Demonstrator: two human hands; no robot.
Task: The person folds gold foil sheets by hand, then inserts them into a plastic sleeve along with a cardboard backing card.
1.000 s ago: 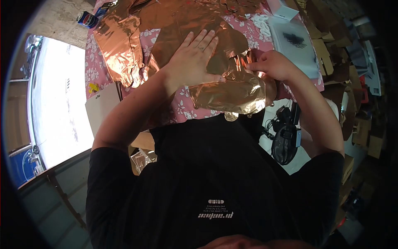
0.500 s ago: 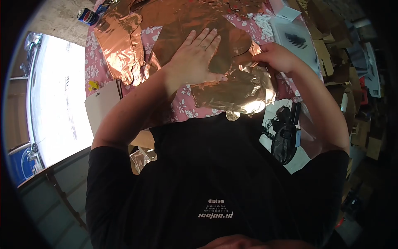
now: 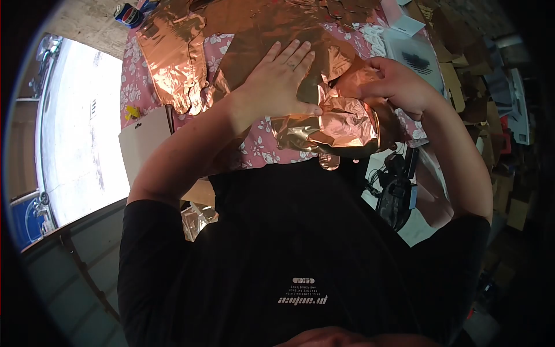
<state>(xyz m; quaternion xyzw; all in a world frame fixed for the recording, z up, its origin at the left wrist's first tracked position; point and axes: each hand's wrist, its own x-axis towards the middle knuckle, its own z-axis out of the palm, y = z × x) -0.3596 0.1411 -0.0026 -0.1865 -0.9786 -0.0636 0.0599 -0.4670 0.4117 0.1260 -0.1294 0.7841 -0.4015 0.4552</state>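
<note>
A copper-coloured foil balloon, deflated and flat, lies on the pink flowered cloth. My left hand rests palm down on it, fingers spread and stretched out. At the right, my right hand is closed on the edge of the foil with thumb and fingers. Between and below the hands, a crumpled, folded part of the foil catches the light and reaches the table's near edge. A small rounded tab hangs there against the black shirt. Part of the foil under both hands is hidden.
Another copper foil piece lies to the left. A blue can stands at the far left. White string and a clear plastic bag are at the right. Black cabled gear sits near my right arm; cardboard boxes pile up beyond.
My right hand has moved slightly right and nearer, bringing the foil edge with it. The folded foil has bunched up and shows a brighter crumpled face. My left hand stays flat.
</note>
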